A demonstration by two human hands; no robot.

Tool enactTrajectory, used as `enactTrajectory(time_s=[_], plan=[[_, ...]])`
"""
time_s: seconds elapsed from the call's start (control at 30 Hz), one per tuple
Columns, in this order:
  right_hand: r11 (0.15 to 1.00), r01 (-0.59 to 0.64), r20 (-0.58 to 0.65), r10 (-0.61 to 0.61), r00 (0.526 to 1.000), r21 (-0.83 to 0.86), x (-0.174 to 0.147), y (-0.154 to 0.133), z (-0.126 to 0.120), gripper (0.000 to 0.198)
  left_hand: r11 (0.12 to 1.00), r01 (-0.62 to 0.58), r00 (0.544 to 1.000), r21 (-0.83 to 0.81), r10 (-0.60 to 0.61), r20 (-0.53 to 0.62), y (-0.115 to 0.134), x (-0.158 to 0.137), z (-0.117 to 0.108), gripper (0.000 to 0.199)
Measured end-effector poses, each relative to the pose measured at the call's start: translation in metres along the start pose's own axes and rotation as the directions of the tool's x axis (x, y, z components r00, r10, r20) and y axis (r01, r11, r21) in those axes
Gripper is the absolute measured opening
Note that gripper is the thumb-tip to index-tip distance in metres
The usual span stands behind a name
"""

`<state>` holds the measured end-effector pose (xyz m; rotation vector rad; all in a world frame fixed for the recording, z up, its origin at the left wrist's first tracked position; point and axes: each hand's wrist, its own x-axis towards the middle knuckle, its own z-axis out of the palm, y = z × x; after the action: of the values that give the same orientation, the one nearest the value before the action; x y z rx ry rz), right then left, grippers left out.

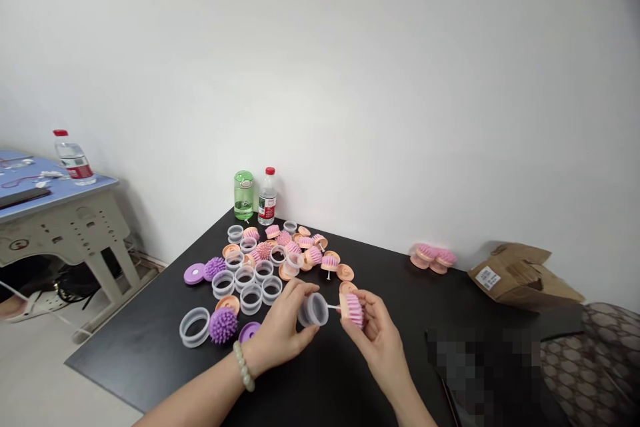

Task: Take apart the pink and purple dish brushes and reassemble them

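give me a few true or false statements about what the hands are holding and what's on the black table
1. The left hand holds a clear ring. True.
2. The right hand holds a purple brush. False: it holds a pink brush.
3. Two bottles stand at the far edge of the black table. True.
4. The cardboard box sits at the table's left end. False: it lies at the right.
5. The left wrist is bare. False: it wears a bead bracelet.
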<state>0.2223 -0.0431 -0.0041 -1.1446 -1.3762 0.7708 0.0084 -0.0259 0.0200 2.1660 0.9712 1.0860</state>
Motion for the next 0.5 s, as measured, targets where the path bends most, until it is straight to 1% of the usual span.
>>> enactTrajectory(time_s=[0.13,0.3,0.4,0.5], plan=[[0.989,0.067,0.0,-0.067,0.998,-0.13,-0.004,-0.002,0.006,0.043,1.0,0.002,1.0,0.016,-0.002,0.003,-0.003,-0.002,0.005,0.049],[0.935,0.194,0.022,-0.196,0.98,-0.296,-0.009,-0.005,0.011,0.039,1.0,-0.02,1.0,0.022,0.019,0.019,0.002,-0.003,0.005,0.043],[0.912,0.233,0.045,-0.232,0.972,-0.336,-0.01,-0.008,0.012,0.038,0.999,-0.033,0.999,-0.025,0.034,0.023,0.005,-0.002,0.003,0.039],[0.91,0.248,0.06,-0.242,0.968,-0.333,-0.011,-0.011,0.013,0.038,0.995,-0.027,0.999,-0.101,0.03,0.023,0.007,-0.002,0.0,0.039]])
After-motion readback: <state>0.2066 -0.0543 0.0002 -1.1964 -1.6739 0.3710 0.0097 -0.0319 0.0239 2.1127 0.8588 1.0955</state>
